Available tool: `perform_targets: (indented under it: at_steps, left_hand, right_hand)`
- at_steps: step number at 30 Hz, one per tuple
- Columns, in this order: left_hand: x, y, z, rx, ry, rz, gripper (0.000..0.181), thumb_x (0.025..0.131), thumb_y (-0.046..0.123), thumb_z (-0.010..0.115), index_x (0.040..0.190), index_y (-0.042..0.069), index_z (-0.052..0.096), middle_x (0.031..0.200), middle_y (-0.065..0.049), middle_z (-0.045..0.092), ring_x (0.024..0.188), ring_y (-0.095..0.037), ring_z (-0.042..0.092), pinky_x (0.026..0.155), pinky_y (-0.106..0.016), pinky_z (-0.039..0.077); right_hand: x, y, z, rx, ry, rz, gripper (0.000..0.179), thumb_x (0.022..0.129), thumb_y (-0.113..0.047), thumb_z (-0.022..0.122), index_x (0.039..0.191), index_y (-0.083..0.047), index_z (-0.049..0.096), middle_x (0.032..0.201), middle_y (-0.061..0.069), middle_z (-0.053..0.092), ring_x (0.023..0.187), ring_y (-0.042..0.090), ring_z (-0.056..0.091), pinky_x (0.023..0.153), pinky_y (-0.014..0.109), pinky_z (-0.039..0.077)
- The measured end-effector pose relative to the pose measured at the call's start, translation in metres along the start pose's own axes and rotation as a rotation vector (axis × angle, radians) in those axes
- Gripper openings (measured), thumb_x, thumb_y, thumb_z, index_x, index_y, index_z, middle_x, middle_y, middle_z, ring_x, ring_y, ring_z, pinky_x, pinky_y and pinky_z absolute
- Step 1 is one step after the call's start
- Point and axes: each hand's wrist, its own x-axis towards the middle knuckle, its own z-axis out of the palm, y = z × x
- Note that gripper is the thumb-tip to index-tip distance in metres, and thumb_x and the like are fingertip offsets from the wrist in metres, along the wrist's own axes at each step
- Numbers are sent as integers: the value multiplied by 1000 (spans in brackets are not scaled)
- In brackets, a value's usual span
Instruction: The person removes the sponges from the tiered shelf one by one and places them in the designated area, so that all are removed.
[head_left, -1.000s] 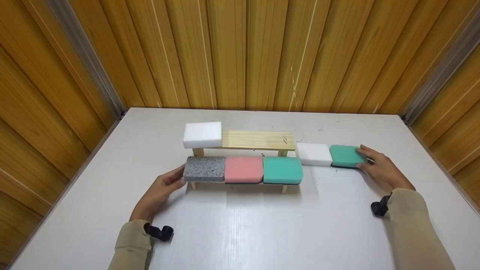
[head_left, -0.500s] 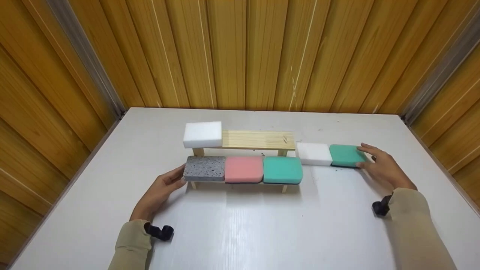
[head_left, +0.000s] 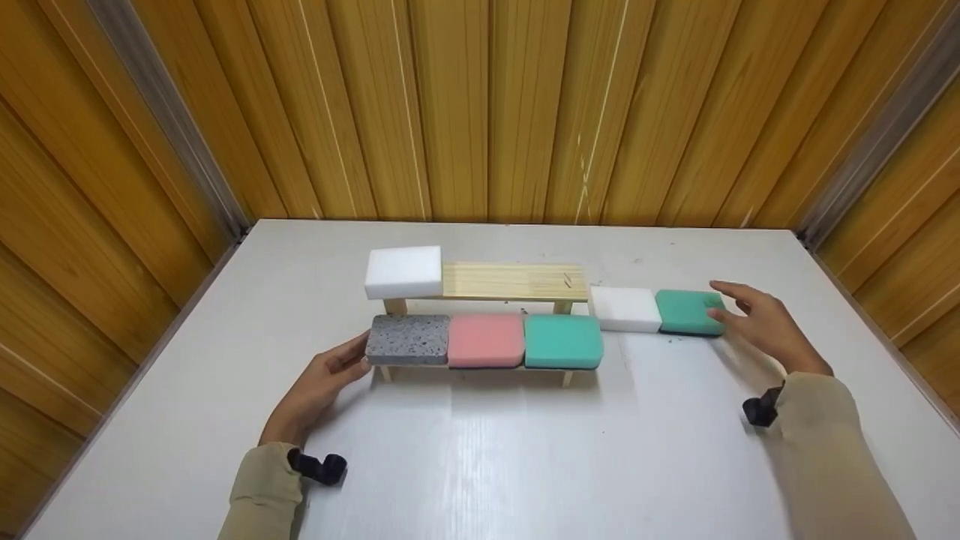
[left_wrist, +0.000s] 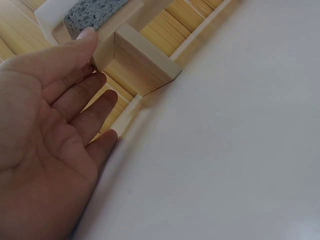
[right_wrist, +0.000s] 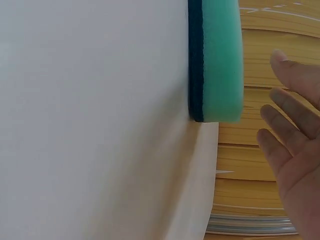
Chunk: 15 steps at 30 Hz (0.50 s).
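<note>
In the head view my left hand (head_left: 319, 386) touches the left end of the front wooden shelf (head_left: 568, 379), at the grey speckled sponge (head_left: 409, 340). The left wrist view shows its thumb at the corner where shelf and grey sponge (left_wrist: 92, 14) meet, other fingers loosely bent. A pink sponge (head_left: 486, 340) and a green sponge (head_left: 563, 340) lie beside the grey one. My right hand (head_left: 772, 330) hovers at a second green sponge (head_left: 686, 310), dark-backed and lying on the table. In the right wrist view, its fingers are spread apart from that sponge (right_wrist: 222, 65).
A white sponge (head_left: 403, 271) sits on the left of the back wooden shelf (head_left: 514, 280), whose right part is bare wood. Another white sponge (head_left: 624, 308) lies against the table's green one. Wood-patterned panels (head_left: 517, 112) stand behind the white table (head_left: 525, 465).
My right hand has let go of the table's green sponge, its fingers lifting and opening away from it. The left hand stays in place. The head view has shifted very slightly.
</note>
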Motion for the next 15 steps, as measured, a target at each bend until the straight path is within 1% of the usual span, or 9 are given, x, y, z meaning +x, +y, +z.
perform_targets:
  at_steps: [3, 8, 11, 13, 15]
  left_hand:
    - [0, -1, -1, -6, 1, -1, 67, 93, 30, 62, 150, 11, 32, 156, -6, 31, 146, -23, 26, 119, -37, 24]
    - [2, -3, -2, -9, -19, 24, 66, 95, 27, 60, 150, 7, 30, 157, -9, 30, 146, -24, 25, 119, -35, 22]
    - [2, -3, -1, -12, -21, 31, 65, 95, 26, 60, 150, 6, 31, 156, -10, 30, 146, -25, 25, 119, -35, 21]
    - [2, -3, -1, -8, -16, 30, 65, 95, 27, 60, 150, 6, 31, 156, -9, 31, 146, -24, 26, 119, -34, 21]
    - [1, -2, -1, -3, -14, 35, 64, 95, 27, 60, 149, 6, 32, 156, -9, 31, 146, -24, 26, 119, -34, 21]
  right_hand:
    - [0, -4, 0, -8, 17, -19, 68, 96, -40, 56, 148, -1, 33, 151, 28, 31, 138, 49, 28, 110, 59, 31]
    - [-2, -9, 0, -8, 82, -87, 64, 97, -39, 55, 144, 0, 39, 146, 28, 40, 134, 48, 36, 107, 54, 34]
    - [-3, -13, -1, -4, 104, -107, 62, 96, -39, 56, 144, -1, 41, 145, 27, 42, 134, 47, 38, 108, 44, 35]
    - [-2, -17, -2, -12, 109, -107, 62, 96, -41, 56, 144, -4, 42, 145, 25, 43, 134, 45, 39, 108, 36, 36]
    - [-2, -21, -3, -14, 110, -108, 63, 96, -42, 56, 144, -5, 42, 146, 23, 44, 134, 44, 39, 107, 30, 36]
